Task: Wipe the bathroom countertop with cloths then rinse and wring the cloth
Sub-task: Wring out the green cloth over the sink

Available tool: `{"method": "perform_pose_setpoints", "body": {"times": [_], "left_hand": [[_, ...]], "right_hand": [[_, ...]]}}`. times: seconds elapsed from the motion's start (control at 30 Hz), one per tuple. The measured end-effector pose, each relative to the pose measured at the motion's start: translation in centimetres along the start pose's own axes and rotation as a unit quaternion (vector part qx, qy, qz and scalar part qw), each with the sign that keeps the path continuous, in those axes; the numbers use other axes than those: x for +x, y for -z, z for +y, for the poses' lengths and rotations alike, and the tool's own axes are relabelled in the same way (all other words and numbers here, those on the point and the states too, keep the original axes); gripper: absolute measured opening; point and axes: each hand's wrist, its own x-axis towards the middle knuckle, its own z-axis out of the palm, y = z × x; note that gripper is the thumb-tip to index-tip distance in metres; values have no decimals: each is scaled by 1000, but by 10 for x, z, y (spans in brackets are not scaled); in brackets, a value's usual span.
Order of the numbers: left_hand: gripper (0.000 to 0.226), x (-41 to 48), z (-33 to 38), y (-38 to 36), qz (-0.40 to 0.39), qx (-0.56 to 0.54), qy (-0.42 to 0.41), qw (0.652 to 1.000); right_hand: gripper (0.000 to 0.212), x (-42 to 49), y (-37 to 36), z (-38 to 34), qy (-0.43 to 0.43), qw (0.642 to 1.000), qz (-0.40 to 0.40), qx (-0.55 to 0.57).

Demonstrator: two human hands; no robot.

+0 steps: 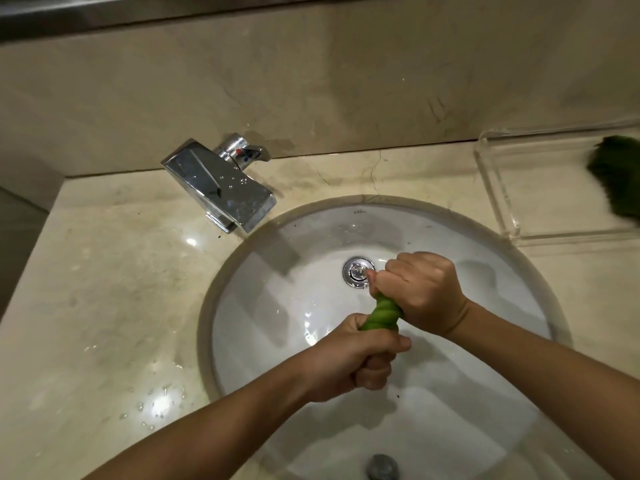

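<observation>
On the left, the beige stone tabletop [104, 289] is shiny and has small drops of water on it. A square silver tap [221, 188] stands at the back, with its spout pointing toward the round white sink [277, 306]. The sink has a silver drain [358, 271] in the middle.

Over the sink, the left hand [349, 362] is a tight fist. Its grip is clenched around the near end of the green cloth [382, 313]. The cloth is twisted up like a rope, and only a short bit shows between the two fists. The right hand [420, 289] is a tight fist too, and its grip is clenched on the far end of the cloth, just beside the drain.

On the right, a clear tray [498, 202] sits on the tabletop by the wall. Something dark green and fuzzy [616, 178] lies in it, cut off by the edge of the view.
</observation>
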Motion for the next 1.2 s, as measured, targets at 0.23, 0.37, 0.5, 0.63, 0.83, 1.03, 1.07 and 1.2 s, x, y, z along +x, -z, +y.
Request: {"method": "perform_pose_setpoints", "body": {"times": [0.23, 0.37, 0.5, 0.63, 0.83, 1.03, 1.07, 1.2], "left_hand": [[37, 10, 15, 32, 148, 515, 25, 844], [25, 2, 14, 49, 174, 702, -73, 687], [31, -5, 19, 51, 213, 660, -159, 703], [22, -3, 28, 41, 235, 692, -295, 615], [17, 8, 35, 62, 127, 791, -339, 493], [19, 7, 25, 45, 144, 819, -128, 541], [23, 9, 22, 43, 148, 761, -66, 628], [37, 10, 12, 30, 116, 354, 19, 928]], "right_hand": [[18, -21, 5, -5, -203, 898, -386, 64], [27, -8, 30, -3, -442, 659, -449, 411], [28, 5, 49, 3, -601, 435, -324, 587], [73, -2, 35, -3, -685, 186, -246, 660], [68, -8, 35, -19, -533, 115, -410, 731], [36, 15, 28, -21, -394, 679, -568, 247], [34, 15, 25, -19, -309, 774, -533, 147], [35, 0, 12, -1, -86, 928, -362, 18]]}}
